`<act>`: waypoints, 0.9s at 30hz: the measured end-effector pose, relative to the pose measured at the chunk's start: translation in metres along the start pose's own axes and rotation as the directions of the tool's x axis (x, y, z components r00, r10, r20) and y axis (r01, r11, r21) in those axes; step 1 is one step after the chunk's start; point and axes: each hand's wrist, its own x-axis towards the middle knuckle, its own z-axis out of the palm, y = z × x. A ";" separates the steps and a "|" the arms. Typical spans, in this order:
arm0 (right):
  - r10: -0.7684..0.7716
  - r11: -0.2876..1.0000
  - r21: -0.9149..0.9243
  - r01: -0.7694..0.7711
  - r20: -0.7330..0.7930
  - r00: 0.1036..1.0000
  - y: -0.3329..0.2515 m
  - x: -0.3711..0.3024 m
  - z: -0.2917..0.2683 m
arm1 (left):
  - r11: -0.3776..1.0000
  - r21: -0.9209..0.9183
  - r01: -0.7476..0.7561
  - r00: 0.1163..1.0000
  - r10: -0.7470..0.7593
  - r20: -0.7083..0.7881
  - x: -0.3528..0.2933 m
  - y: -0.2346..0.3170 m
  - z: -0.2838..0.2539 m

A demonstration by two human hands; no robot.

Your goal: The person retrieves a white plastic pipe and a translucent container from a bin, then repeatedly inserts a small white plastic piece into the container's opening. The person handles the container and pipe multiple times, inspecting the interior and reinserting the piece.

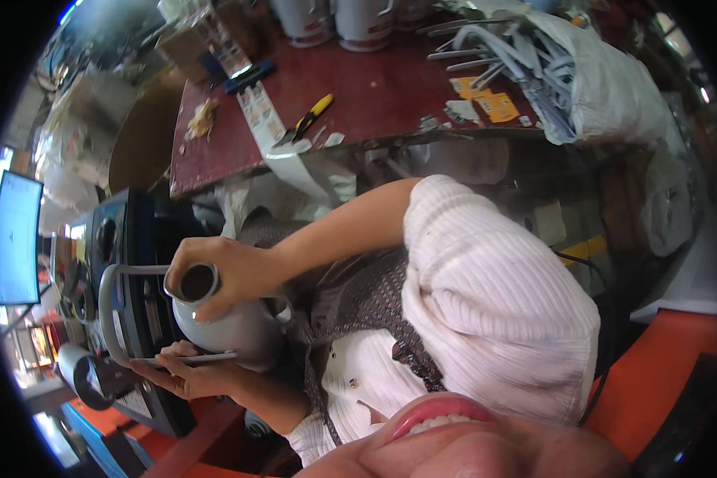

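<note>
A light-grey plastic jug-like vessel (239, 331) with a round neck and a dark mouth is tilted in front of my body. My right hand (231, 271) wraps round its neck, fingers on both sides of the opening. A grey U-shaped handle (107, 307) stretches out to the left of the vessel. Lower down, my left hand (187, 373) grips the near arm of this handle. One handle end passes behind my right hand; whether it is fixed to the vessel I cannot tell.
Across a dark red table (358, 88) lie a yellow-and-black cutter knife (307, 119), a label strip (263, 119) and orange cards (498, 106). A white sack (613, 80) spills grey handles. Grey containers (362, 20) stand behind. A black machine (147, 319) and screen (17, 239) stand left.
</note>
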 end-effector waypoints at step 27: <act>-0.327 -0.177 -0.776 -0.605 -0.534 0.780 -0.009 0.059 -0.453 | 0.707 0.681 0.190 0.939 -0.334 0.085 -0.117 -0.083 -0.163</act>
